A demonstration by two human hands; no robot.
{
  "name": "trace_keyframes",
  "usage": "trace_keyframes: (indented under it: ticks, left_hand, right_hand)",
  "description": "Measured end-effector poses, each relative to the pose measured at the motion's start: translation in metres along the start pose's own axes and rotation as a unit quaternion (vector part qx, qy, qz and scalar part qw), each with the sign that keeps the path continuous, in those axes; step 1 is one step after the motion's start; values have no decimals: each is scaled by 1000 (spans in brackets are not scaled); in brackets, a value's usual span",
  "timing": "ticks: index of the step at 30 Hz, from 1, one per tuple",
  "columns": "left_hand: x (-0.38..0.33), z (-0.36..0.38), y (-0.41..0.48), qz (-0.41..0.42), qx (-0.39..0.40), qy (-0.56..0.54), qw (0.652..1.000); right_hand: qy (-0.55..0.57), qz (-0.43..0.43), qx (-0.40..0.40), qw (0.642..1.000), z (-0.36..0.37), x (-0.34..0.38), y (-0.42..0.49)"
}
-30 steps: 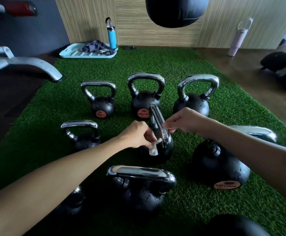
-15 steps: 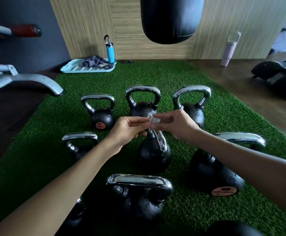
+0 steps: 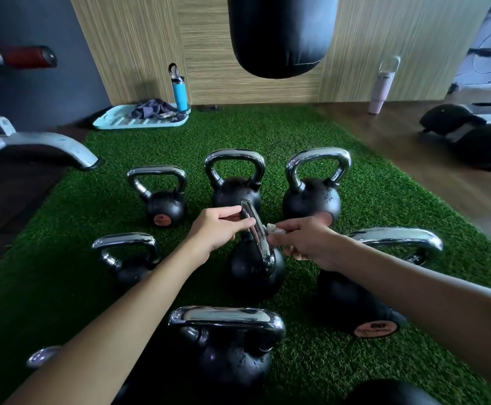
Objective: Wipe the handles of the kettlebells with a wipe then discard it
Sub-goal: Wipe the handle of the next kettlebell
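turf mat, green, lies on a wood floor; black weights with chrome grips stand on it in loose rows.

middle kettlebell: upright at the centre of the group, its handle turned edge-on to the camera.

left hand: grips the top of that handle from the left side, thumb lying above, fingers curled in beneath.

right hand: reaches in from the right side and pinches a small crumpled white wipe between thumb and fingertips. wipe sits against the right face of the handle, just below its top bend. cannot tell whether it wraps round the bar.

around them:
- back left kettlebell, small, orange label facing the camera.
- back middle kettlebell, lower body hidden behind the hands.
- back right kettlebell, just beyond the right hand.
- left kettlebell, beside the left forearm.
- large kettlebell, partly under the right forearm, orange label low on its side.
- front kettlebell, nearest the camera, between the two forearms.

far end: blue bottle upright at the right end of a pale tray that holds a dark cloth. black punching bag hangs overhead. pale bottle stands by the wall at right. grey bench leg at the mat's left edge.
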State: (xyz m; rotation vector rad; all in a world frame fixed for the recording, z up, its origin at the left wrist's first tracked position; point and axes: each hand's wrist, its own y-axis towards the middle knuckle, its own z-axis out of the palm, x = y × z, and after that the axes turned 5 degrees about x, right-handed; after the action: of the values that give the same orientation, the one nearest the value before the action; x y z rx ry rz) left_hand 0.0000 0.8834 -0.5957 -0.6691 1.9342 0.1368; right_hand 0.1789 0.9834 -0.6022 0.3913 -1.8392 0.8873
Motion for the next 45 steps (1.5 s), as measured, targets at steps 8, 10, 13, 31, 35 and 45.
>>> trace_keyframes:
  ticks: [8,10,13,31,35,45]
  left_hand:
    - [0,-11,4,-55,23,-40,997]
    - [5,-17,4,-58,28,-30,997]
    - [13,-28,5,-86,52,-52,994]
    - [78,-87,-3,-121,54,-31,991]
    - [75,-88,-10,-85,61,-21,994]
    - [80,-82,-5,-32,67,-11,997]
  right_hand:
    - [-5,-18,-40,999,30,9,3]
    - [-18,-27,-48,998,40,10,5]
    - [-30,-51,-40,997,55,12,10]
    - [-205,-126,-123,963,71,12,100]
    - [-272,-141,-116,945,95,0,108]
    - [-181,-208,-100,956,106,13,114]
